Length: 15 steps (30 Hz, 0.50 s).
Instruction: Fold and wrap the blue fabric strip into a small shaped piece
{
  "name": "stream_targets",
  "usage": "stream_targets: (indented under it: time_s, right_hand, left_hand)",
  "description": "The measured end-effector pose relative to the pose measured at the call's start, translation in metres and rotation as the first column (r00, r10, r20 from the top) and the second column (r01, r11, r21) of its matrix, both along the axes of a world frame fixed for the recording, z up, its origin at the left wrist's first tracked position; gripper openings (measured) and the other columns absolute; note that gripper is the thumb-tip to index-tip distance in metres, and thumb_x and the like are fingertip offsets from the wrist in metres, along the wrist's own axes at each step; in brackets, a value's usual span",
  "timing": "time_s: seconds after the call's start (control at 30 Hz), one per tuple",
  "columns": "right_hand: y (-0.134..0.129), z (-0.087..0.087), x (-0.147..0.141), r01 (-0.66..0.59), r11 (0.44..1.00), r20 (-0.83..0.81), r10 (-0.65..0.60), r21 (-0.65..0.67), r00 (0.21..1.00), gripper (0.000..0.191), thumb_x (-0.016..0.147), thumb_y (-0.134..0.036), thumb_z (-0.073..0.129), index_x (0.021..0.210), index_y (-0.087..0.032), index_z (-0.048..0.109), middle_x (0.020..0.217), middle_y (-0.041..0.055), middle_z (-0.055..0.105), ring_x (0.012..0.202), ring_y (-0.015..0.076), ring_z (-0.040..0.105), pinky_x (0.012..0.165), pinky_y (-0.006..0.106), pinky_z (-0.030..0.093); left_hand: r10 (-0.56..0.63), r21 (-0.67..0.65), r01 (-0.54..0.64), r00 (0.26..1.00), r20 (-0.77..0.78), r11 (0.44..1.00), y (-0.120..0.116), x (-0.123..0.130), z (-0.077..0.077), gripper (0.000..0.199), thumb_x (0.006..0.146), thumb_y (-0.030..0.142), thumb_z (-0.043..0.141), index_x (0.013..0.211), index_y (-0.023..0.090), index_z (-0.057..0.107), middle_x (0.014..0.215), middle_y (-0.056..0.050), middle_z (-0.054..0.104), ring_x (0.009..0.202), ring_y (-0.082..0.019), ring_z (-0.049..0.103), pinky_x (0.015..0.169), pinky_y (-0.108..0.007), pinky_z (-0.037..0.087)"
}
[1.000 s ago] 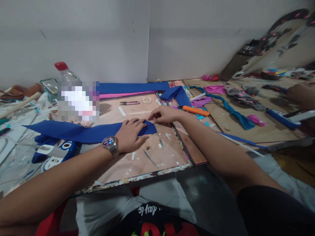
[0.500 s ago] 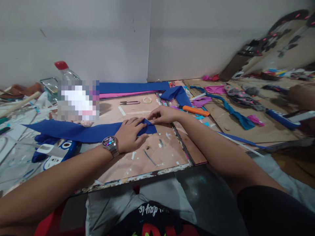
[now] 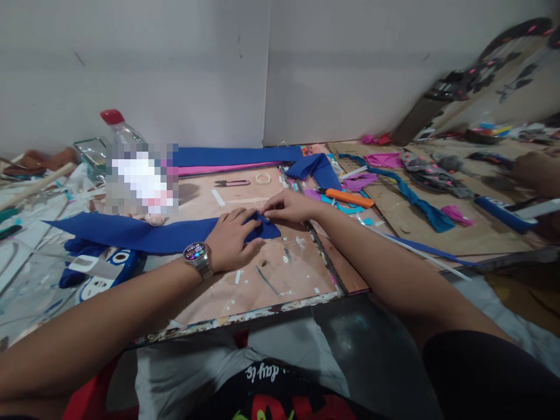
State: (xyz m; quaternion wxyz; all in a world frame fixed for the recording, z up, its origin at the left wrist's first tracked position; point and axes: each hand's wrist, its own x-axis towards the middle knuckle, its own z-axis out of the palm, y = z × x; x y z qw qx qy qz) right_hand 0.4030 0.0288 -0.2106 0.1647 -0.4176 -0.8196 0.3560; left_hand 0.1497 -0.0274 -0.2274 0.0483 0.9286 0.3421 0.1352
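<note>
Blue strip [image 3: 149, 233]: my left hand [image 3: 231, 240] flat near its right end, fingers loosely spread, right hand [image 3: 292, 206] pinching its rumpled edge. Tip: press evenly, avoids slipping.

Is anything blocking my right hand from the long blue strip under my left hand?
Nothing visible is. Your right hand is right at the blue strip's creased right end. Your left hand lies on the strip beside that spot, not across it.
</note>
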Motion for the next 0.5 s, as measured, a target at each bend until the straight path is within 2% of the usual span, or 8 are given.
stream_targets:
  time_s: [0.13, 0.23, 0.5]
  right_hand:
    - [-0.002, -0.006, -0.007, 0.090, 0.994, 0.009, -0.090, 0.060, 0.996, 0.037, 0.087, -0.045, 0.069, 0.101, -0.015, 0.084, 0.093, 0.0069, 0.082, 0.083, 0.0207, 0.072, 0.075, 0.028, 0.051]
    - [-0.003, -0.010, -0.009, 0.143, 0.987, 0.029, -0.145, 0.068, 0.989, 0.030, 0.081, -0.040, 0.076, 0.099, -0.017, 0.084, 0.085, 0.0048, 0.081, 0.077, 0.0186, 0.070, 0.069, 0.025, 0.048]
    - [-0.007, -0.007, -0.016, 0.179, 0.970, 0.109, -0.198, 0.166, 0.974, 0.021, 0.079, -0.028, 0.077, 0.095, -0.015, 0.083, 0.071, 0.0015, 0.075, 0.063, 0.0125, 0.063, 0.063, 0.022, 0.043]
  left_hand:
    - [0.005, -0.001, -0.005, 1.000, 0.001, 1.000, 0.000, 0.000, 0.000, 0.051, 0.100, 0.053, 0.048, 0.138, 0.022, 0.062, 0.162, -0.011, 0.044, 0.147, -0.036, 0.039, 0.116, -0.059, 0.038]
    - [0.005, -0.008, -0.005, 1.000, 0.005, 1.000, 0.000, 0.000, -0.001, 0.050, 0.099, 0.052, 0.050, 0.138, 0.023, 0.062, 0.162, -0.011, 0.045, 0.147, -0.037, 0.039, 0.117, -0.060, 0.037]
    - [0.014, -0.003, -0.014, 1.000, 0.008, 1.000, 0.000, 0.001, -0.003, 0.051, 0.100, 0.052, 0.048, 0.141, 0.023, 0.060, 0.162, -0.011, 0.044, 0.147, -0.038, 0.039, 0.118, -0.060, 0.037]
